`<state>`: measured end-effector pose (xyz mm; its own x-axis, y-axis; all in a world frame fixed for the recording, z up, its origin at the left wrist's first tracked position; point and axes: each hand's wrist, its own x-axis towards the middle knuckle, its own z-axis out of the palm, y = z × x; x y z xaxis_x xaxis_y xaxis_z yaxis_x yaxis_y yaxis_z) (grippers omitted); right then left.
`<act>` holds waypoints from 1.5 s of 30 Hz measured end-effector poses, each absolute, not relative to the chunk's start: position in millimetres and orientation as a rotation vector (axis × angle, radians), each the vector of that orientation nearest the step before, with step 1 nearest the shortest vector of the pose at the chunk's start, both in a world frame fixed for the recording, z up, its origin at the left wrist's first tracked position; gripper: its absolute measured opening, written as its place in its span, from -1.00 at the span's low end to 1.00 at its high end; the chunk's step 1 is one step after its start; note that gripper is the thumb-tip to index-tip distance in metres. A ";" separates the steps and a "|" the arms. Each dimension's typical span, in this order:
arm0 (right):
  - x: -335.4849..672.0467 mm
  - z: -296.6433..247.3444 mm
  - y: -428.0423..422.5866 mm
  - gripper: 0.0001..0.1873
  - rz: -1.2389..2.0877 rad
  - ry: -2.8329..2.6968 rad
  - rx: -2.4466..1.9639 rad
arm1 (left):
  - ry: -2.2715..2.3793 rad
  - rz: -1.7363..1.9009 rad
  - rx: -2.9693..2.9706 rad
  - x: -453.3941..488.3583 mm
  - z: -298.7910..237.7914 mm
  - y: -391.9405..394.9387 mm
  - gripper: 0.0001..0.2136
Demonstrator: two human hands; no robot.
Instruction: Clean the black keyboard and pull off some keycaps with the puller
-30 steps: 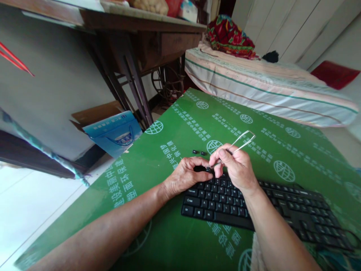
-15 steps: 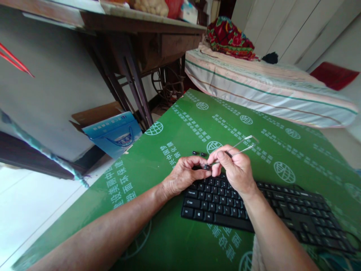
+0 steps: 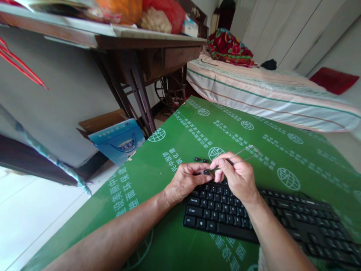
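Note:
My left hand is closed, pinching a small black keycap between thumb and fingertips above the keyboard's upper left edge. My right hand grips a bent-wire keycap puller near its dark middle part. The puller's near end meets the keycap at the left fingertips, but fingers hide the exact contact. Its far loop sticks out to the upper right. Below both hands lies a black keyboard, partly covered by the right forearm. Just beyond the left fingers, two loose black keycaps rest on the green table.
To the left stands a wooden sewing-machine table with bags on top. A blue carton is on the floor beside the green table. Behind is a bed with a red floral cloth. Red tongs-like prongs show at left.
The view has tilted up a little, so everything sits lower. The keycap and puller stay together at my fingertips; the puller's far loop has turned slightly.

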<state>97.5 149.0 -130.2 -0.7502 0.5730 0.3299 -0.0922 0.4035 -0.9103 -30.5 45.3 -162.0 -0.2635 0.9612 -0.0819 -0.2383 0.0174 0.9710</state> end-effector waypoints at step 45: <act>104.0 -116.2 156.3 -0.80 1.130 -2.720 -0.611 | 1.044 1.469 0.762 -36.7 -157.5 45.6 -0.45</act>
<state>104.0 156.3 -116.2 -0.9089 0.4159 -0.0314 0.3157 0.6369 -0.7034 -36.7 45.6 -157.5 -0.1673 0.9816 -0.0919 -0.4098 0.0156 0.9120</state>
